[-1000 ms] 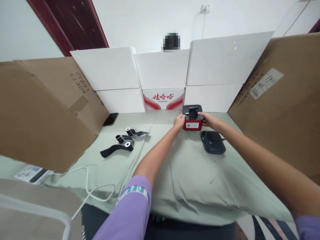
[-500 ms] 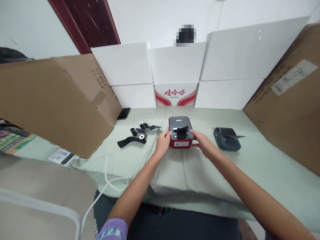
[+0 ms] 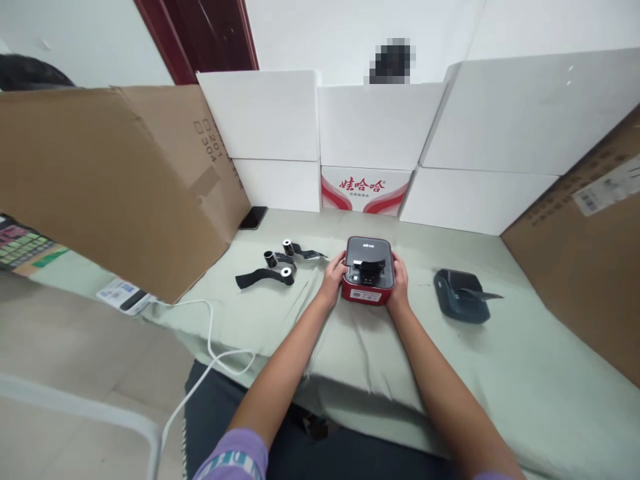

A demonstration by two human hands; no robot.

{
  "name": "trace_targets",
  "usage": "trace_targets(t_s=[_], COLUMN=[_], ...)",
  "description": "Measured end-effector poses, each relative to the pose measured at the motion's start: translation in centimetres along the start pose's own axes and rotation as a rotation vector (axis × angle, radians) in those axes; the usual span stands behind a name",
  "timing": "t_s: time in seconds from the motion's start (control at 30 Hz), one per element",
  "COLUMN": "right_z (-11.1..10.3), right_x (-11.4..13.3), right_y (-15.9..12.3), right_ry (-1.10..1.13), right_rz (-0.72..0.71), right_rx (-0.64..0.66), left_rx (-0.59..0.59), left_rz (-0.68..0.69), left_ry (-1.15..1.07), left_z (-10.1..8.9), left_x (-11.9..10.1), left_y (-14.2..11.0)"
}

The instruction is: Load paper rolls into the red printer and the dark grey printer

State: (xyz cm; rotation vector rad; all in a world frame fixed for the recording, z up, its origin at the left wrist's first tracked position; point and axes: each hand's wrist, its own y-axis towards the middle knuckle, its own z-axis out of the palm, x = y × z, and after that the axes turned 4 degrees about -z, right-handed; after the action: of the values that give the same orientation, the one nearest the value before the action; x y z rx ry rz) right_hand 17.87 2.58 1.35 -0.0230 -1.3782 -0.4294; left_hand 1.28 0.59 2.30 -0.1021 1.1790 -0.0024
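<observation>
Both my arms reached forward over the worktop [image 3: 350,360], my left hand [image 3: 332,277] and right hand [image 3: 399,283] curled partly closed against opposite sides of the red-and-black device [image 3: 369,270], holding it between them near the middle. Three black rolls [image 3: 273,260] lay to its left; a dark blue device [image 3: 461,295] sat apart to its right. White boxes [image 3: 373,127] walled off the back.

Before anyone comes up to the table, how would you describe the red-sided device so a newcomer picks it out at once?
On the table with the pale green cloth, find the red-lettered box at the back. Nearer, between the left hand and right hand, is the squarish device. Its red sides set it apart from the all-dark device on its right.
</observation>
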Motion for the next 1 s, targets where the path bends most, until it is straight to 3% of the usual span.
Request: trace_targets(t_s=[0.23, 0.53, 1.0], right_z=[-0.2, -0.1, -0.6], right_x=[0.1, 0.5, 0.9], right_y=[-0.1, 0.1, 1.1], right_ry=[-0.022, -0.013, -0.085], right_rz=[0.002, -0.004, -0.026], right_rx=[0.014, 0.033, 0.141], left_rx=[0.001, -0.052, -0.063], left_rz=[-0.047, 0.155, 0.214], left_ry=[-0.095, -0.018, -0.032], left_z=[-0.1, -0.4, 0.5], left_x=[-0.2, 1.7, 2.4], left_y=[-0.2, 0.2, 0.1])
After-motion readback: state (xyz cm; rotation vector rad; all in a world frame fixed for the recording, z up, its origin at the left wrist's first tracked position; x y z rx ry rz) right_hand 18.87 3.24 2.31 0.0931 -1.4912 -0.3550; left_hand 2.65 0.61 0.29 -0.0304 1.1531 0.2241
